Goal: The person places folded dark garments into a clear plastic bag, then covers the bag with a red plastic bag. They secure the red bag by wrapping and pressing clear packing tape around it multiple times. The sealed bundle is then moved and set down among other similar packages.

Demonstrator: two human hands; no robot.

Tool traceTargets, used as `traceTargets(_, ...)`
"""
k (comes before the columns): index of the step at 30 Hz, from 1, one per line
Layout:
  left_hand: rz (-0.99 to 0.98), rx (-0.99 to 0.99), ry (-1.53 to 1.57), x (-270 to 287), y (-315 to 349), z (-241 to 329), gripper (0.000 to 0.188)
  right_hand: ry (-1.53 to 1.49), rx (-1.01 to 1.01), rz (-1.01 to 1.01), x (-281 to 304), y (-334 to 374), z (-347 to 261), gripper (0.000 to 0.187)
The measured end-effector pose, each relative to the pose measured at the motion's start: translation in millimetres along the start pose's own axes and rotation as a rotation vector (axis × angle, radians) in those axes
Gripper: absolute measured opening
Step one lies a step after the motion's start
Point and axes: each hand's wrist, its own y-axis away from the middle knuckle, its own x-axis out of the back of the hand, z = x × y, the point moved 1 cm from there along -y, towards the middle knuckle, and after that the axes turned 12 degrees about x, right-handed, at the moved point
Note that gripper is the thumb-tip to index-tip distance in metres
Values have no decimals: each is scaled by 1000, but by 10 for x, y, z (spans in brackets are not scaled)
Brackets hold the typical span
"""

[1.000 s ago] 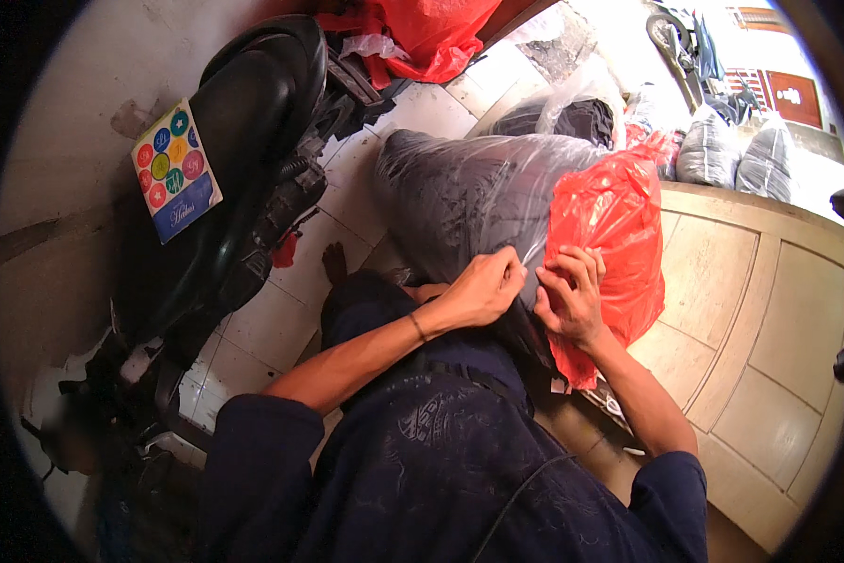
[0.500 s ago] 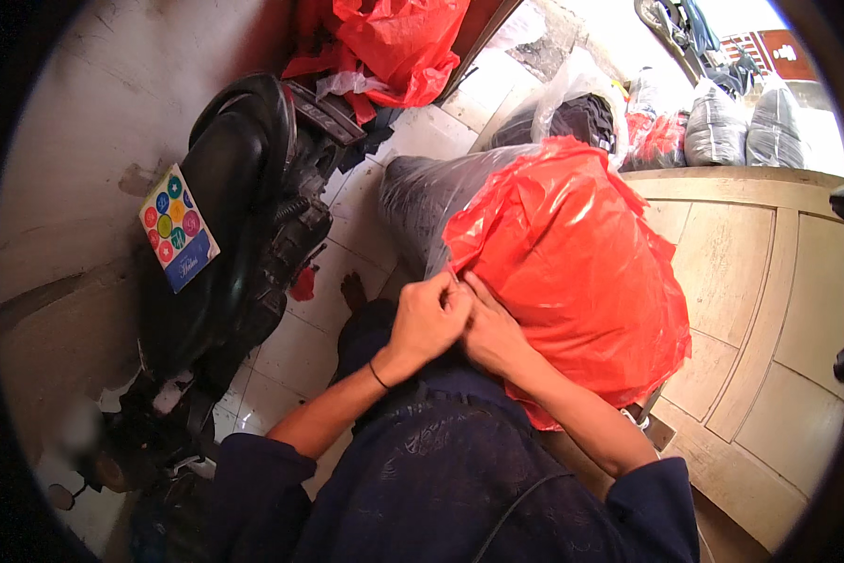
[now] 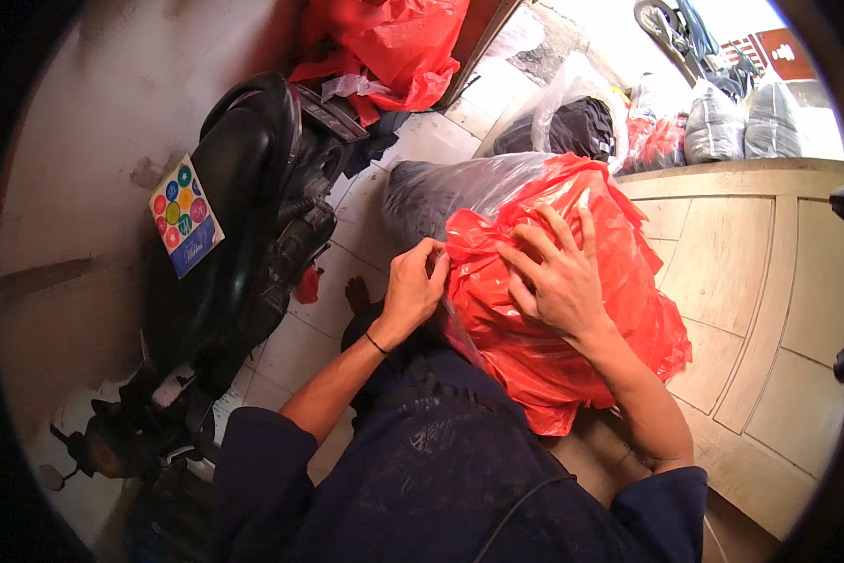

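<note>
A large red plastic bag (image 3: 619, 347), crumpled and shiny, bulges in front of me and partly covers a clear plastic sack (image 3: 459, 188) with dark contents. My left hand (image 3: 414, 293) is closed in a pinch at the red bag's left edge, beside the clear sack. Over the top of the red bag, my right hand (image 3: 561, 281) spreads its fingers and rests on the plastic. What lies inside the red bag is hidden.
A black motorbike (image 3: 243, 206) stands at the left with a colourful booklet (image 3: 185, 216) on its seat. More red plastic (image 3: 403, 47) is piled behind it. A cream panelled door (image 3: 722, 263) lies at the right. Several filled clear sacks (image 3: 713, 127) stand beyond it.
My right hand has moved up and right from beside the left hand, spreading its fingers on the red bag. My left hand has shifted slightly left and up. The red plastic has shifted and creased.
</note>
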Motion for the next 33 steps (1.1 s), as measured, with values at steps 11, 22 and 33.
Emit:
traceTargets(11, 113, -348, -24, -148, 258, 294, 6, 60, 78, -365, -286, -540, -17, 45)
traceTargets(22, -137, -346, -148, -715, -1057, 1062, 22, -317, -491, 168, 366, 15, 858, 65)
traceTargets(33, -421, -234, -148, -1154, -1745, 1238, 15, -389, -669, 228, 292, -87, 953, 64)
